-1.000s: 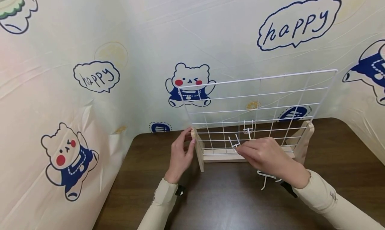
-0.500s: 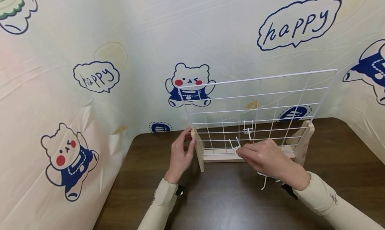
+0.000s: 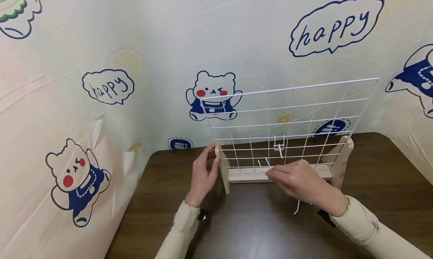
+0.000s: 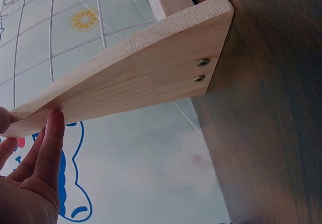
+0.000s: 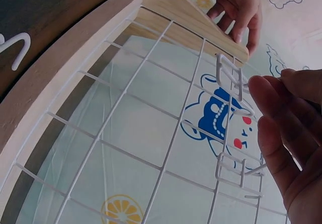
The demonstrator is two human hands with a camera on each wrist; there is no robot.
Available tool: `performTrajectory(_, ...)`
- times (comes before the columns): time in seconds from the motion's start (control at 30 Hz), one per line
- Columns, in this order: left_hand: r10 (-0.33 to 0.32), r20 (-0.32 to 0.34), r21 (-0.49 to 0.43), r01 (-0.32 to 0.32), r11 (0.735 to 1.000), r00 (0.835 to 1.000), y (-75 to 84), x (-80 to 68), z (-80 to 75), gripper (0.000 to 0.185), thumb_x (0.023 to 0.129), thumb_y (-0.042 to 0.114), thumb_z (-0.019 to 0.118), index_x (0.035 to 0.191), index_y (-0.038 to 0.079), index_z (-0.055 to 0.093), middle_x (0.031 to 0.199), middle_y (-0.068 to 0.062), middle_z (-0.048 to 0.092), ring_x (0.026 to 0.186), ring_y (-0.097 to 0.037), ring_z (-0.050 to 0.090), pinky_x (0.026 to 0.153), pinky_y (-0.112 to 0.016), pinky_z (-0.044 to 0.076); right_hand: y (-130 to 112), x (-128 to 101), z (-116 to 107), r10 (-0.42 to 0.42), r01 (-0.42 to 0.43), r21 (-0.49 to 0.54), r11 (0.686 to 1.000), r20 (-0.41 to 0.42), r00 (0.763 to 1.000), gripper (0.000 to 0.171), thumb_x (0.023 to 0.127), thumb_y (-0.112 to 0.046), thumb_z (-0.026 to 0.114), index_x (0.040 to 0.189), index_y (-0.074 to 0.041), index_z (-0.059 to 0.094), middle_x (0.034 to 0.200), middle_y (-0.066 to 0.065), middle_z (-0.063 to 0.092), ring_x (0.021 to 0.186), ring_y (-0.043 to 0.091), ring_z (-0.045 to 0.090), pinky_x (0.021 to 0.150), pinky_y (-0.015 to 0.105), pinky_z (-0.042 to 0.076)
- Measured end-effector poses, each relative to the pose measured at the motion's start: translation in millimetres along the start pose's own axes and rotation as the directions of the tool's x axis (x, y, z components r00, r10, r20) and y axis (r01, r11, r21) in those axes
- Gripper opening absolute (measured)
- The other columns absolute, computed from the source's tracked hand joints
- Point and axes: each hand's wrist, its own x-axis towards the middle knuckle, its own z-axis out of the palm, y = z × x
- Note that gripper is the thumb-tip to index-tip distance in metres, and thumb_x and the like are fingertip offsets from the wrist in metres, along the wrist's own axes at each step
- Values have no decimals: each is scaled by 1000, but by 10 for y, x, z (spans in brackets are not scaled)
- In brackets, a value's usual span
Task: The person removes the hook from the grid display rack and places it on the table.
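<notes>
Pinching a partly hidden hook (image 3: 266, 170) is the right hand (image 3: 301, 180); the left hand (image 3: 204, 172) grips a wooden upright (image 4: 146, 75).

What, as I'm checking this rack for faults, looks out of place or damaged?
Nothing looks plainly damaged or spilled. Only a loose white hook on the table, partly hidden behind the right hand, looks slightly stray, since another hook hangs on the wire grid.

Garment: long cream sleeves, fabric creased. The left sleeve (image 3: 179, 227) and the right sleeve (image 3: 372, 225) end at the wrists. Right sleeve carries a small dark marking (image 3: 375, 224), illegible. A black fitting (image 3: 202, 214), with a pale patch, shows beneath the left wrist; a black piece (image 3: 326, 218) beneath the right. Hands (image 3: 204, 175) (image 3: 304, 182): bare, ungloved.
</notes>
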Motion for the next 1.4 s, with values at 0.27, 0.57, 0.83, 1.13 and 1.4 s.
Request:
performTrajectory(0.27,10,-4,-3,-10,1000,1000,16,9,-4,45,105,20,62,149,13,54,133,-10,69,110,-29,74,75,-43,67,-8,-30,5,-1,1,3,1000,13,1000,48,112,-24,34,95,-12,77,84,-6,76,62,7,70,48,24,53)
performTrajectory(0.57,7,-5,-10,-7,1000,1000,15,-14,1,45,105,20,63,149,17,54,133,-9,69,110,-29,73,75,-46,67,-15,-120,36,21,-23,35,999,48,999,45,112,-24,35,96,-14,76,83,-8,75,63,6,70,47,21,50)
performTrajectory(0.83,14,-6,0,-14,1000,1000,15,-10,1,45,105,19,63,148,10,54,133,-9,70,110,-28,74,75,-42,67,-26,-176,73,33,-36,36,999,59,998,47,113,-27,34,95,-15,75,84,-10,74,67,5,71,53,24,55)
performTrajectory(1.13,24,-11,-6,-24,1000,1000,3,-6,5,45,105,21,62,149,15,54,133,-10,70,109,-28,74,75,-40,67,1,-261,97,41,-44,49,998,74,996,45,112,-25,35,96,-14,76,84,-9,74,67,6,70,54,25,55)
performTrajectory(1.4,12,-4,-15,-12,1000,1000,-10,-4,7,44,106,22,61,149,16,54,132,-9,70,110,-28,73,75,-43,67,24,-355,122,61,-64,35,997,84,995,46,113,-27,34,95,-16,75,84,-10,73,65,7,70,51,25,52)
